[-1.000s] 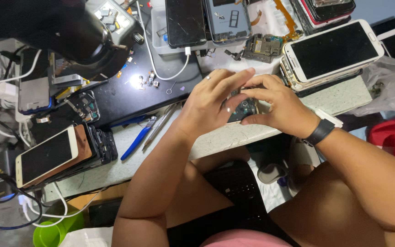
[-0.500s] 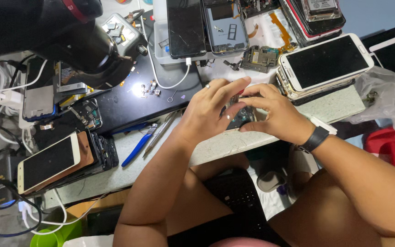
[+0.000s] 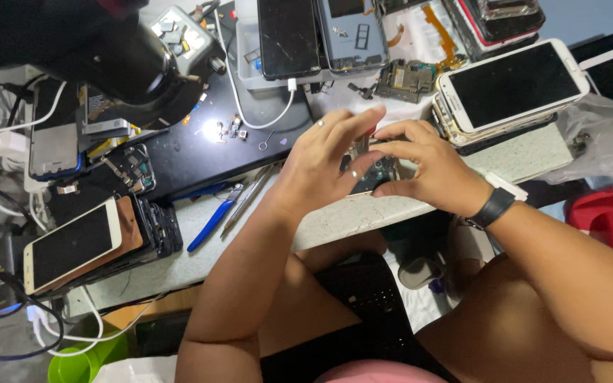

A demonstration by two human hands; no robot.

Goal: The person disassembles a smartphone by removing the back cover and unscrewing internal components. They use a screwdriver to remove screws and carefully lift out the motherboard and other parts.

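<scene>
Your left hand point(image 3: 324, 159) and right hand point(image 3: 427, 170) meet over the near edge of the pale worktop point(image 3: 363, 213), both closed around a small dark phone part point(image 3: 374, 174) that sits between them. Your left fingers are spread and arched over the top of it, with 2 rings showing; your right thumb and fingertips pinch its right side. Most of the part is hidden by your fingers, so you cannot tell exactly what it is. A black wristband point(image 3: 491, 208) sits on your right wrist.

Just left of your left forearm lie blue-handled pliers point(image 3: 214, 216) and metal tweezers point(image 3: 250, 198), side by side and angled toward you. Behind them is a black mat point(image 3: 200, 149) with a few tiny loose parts under a bright spot of light. A white-framed phone point(image 3: 72, 245) rests on a stack of others at the far left edge. To the right, beyond your right hand, a large white phone point(image 3: 512, 85) lies screen up on top of a stack. A bare circuit board point(image 3: 406, 79) sits just behind your hands, and a white cable point(image 3: 264, 120) loops across the mat.
</scene>
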